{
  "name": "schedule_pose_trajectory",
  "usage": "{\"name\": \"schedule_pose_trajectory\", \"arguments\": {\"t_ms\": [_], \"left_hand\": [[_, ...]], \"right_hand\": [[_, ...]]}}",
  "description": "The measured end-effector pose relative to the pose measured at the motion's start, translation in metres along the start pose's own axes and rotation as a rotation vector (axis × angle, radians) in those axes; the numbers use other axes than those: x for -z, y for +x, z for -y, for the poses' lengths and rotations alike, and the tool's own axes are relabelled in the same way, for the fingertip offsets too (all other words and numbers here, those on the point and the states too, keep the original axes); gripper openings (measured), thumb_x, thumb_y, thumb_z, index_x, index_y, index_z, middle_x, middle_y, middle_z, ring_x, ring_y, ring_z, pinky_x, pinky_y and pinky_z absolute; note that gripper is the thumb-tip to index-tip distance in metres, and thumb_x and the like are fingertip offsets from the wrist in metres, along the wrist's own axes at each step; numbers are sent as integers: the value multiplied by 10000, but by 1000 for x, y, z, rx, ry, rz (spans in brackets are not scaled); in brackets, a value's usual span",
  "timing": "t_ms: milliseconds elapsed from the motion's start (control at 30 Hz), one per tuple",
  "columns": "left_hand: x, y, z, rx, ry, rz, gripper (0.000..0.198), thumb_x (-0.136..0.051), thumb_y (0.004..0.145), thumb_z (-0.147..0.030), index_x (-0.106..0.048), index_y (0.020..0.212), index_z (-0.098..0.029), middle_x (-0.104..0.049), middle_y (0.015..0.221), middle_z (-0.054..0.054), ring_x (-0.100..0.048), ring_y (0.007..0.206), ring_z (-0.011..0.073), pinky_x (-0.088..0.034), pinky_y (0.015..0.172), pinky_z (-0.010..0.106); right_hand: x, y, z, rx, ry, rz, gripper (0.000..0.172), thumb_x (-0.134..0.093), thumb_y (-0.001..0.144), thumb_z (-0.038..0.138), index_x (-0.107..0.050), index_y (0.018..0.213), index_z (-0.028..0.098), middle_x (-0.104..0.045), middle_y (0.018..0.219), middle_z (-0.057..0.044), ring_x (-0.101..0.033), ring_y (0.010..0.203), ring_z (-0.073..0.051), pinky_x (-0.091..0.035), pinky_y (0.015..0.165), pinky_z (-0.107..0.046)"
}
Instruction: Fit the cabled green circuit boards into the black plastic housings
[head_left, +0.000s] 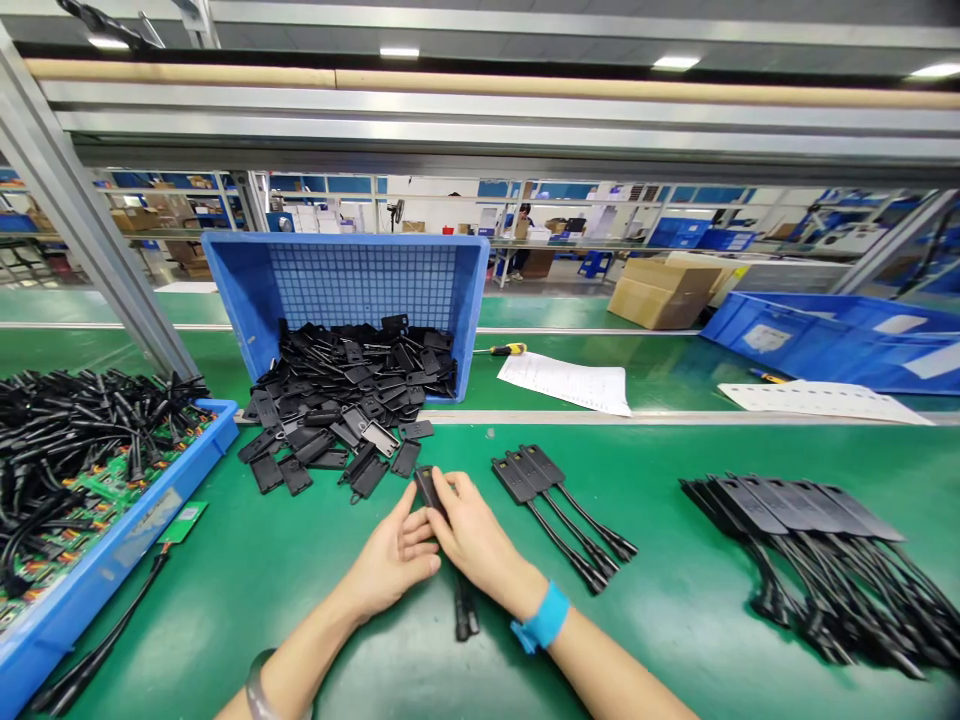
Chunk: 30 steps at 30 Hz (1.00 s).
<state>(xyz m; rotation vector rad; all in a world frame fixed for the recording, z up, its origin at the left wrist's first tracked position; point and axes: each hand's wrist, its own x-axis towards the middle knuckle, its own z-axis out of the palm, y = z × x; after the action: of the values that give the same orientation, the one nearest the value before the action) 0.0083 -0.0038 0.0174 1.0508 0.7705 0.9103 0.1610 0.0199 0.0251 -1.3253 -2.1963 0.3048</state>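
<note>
Both hands meet at the middle of the green mat around one black cabled module (430, 489). My left hand (394, 560) curls against its lower left side. My right hand (474, 535), with a blue wrist strap, pinches the flat black housing from the right. The module's cable ends in a black connector (466, 615) that lies on the mat between my forearms. Just to the right lie three finished cabled modules (559, 505) side by side.
A tipped blue crate (345, 285) spills black plastic covers (337, 420) onto the mat. A blue tray (112, 540) at left holds cables and green circuit boards. One loose board with cable (150, 560) lies beside it. A larger pile of finished modules (817, 550) sits right. Papers, a screwdriver (506, 349) and boxes lie beyond.
</note>
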Motion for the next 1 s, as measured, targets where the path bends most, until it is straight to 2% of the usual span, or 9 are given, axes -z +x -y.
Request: {"name": "schedule_pose_trajectory", "arguments": {"t_ms": [200, 333, 400, 500, 600, 700, 800, 867, 1000], "left_hand": [[9, 3, 6, -115, 339, -138, 862, -661, 704, -188, -226, 1448, -202, -478, 1329, 183, -563, 1073, 223, -500, 822, 325], [15, -7, -20, -215, 852, -279, 685, -602, 731, -135, -379, 1374, -210, -542, 1262, 137, -587, 994, 214, -521, 789, 330], [24, -21, -44, -106, 1286, -380, 583, -610, 747, -139, -467, 1306, -216, -567, 1225, 120, -579, 1027, 241, -500, 849, 351], [46, -54, -78, 253, 1712, -636, 371, -509, 783, -62, -581, 1138, -146, -607, 1095, 173, -592, 1014, 313, -487, 844, 411], [76, -93, -93, 441, 1754, -894, 375, -307, 792, 20, -559, 1069, -5, -575, 1032, 306, -594, 978, 410, -478, 766, 512], [102, -123, -91, 554, 1726, -1002, 363, -270, 768, 42, -524, 1026, 64, -566, 975, 369, -618, 899, 441, -473, 707, 533], [108, -136, -85, 561, 1699, -952, 306, -372, 746, 22, -506, 1020, -1, -618, 915, 279, -644, 856, 383, -486, 708, 462], [97, -132, -82, 423, 1625, -868, 287, -420, 743, -14, -480, 1016, -79, -639, 849, 164, -654, 824, 309, -487, 707, 388], [55, -97, -75, 24, 1131, -461, 237, -440, 782, -108, -423, 1006, -183, -607, 775, 19, -630, 661, 174, -463, 584, 256]], "right_hand": [[27, 1, -28, -197, -628, 103, 332, -536, 843, 127, -589, 1161, 45, -561, 936, -170, -576, 828, -291, -499, 691, -373], [33, -5, -37, -164, -797, 71, 331, -505, 834, 72, -619, 1145, 66, -577, 930, -175, -573, 815, -308, -470, 624, -367], [29, -7, -39, -98, -808, 16, 354, -515, 828, 71, -610, 1169, 72, -579, 966, -182, -568, 807, -306, -462, 605, -366], [19, -11, -36, 30, -692, -25, 353, -537, 839, 128, -602, 1185, 94, -581, 1015, -175, -570, 815, -288, -466, 607, -359], [10, -15, -25, 128, -460, 6, 312, -508, 861, 183, -621, 1150, 145, -591, 1022, -145, -584, 851, -266, -480, 658, -353], [6, -18, -8, 141, -122, 112, 306, -464, 867, 211, -626, 1125, 175, -596, 1029, -121, -591, 903, -250, -486, 752, -364], [5, -20, 9, 88, 275, 268, 297, -452, 859, 248, -634, 1084, 179, -607, 1001, -101, -594, 897, -228, -480, 796, -361], [2, -22, 18, 13, 548, 375, 302, -484, 850, 321, -632, 1068, 174, -617, 1001, -101, -595, 898, -229, -479, 802, -367], [-5, -25, 29, -295, 1178, 492, 589, -630, 777, 530, -492, 1237, 189, -581, 1167, -126, -563, 1058, -242, -445, 918, -395]]}}
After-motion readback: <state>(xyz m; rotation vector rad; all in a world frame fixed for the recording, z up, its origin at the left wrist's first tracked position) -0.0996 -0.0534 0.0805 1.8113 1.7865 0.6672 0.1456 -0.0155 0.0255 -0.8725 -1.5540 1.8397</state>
